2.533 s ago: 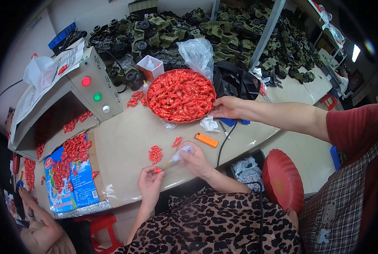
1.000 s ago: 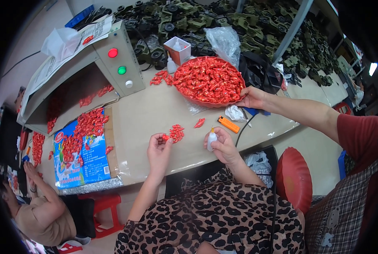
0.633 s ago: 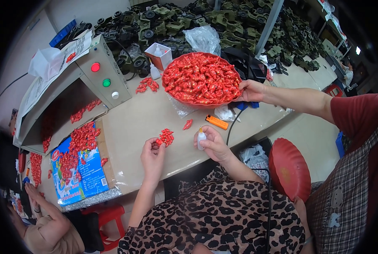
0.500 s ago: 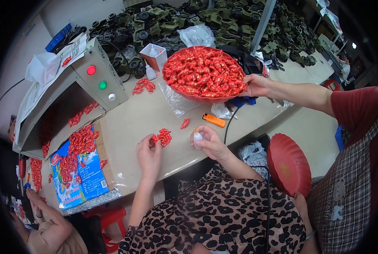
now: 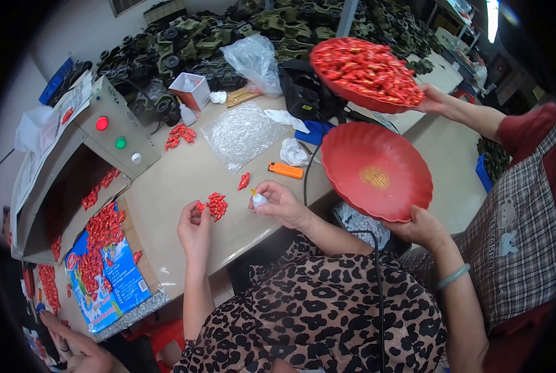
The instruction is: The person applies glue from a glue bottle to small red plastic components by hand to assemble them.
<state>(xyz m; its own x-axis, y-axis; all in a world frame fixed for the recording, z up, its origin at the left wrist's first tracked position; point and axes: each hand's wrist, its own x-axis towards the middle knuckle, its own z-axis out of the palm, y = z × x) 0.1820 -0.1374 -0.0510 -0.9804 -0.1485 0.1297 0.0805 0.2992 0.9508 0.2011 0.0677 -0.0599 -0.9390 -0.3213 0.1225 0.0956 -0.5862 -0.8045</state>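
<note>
My left hand rests on the beige table, its fingertips pinching a small red piece at the edge of a little pile of red pieces. To the right, just above the table, my right hand is closed around a small white glue bottle with a yellow tip. A single red piece lies just beyond the two hands. At my right, a co-worker in a plaid top holds an empty red bowl low and a full bowl of red pieces raised above the table.
On the table lie an orange lighter, a crinkled clear plastic sheet, white tissues and a black cable. A grey control box with red and green buttons stands left. A blue printed sheet holds more red pieces. Green toy vehicles fill the back.
The co-worker lifted the full red bowl off the table to the right and brought an empty red bowl in below it. My hands stayed at the small pile.
</note>
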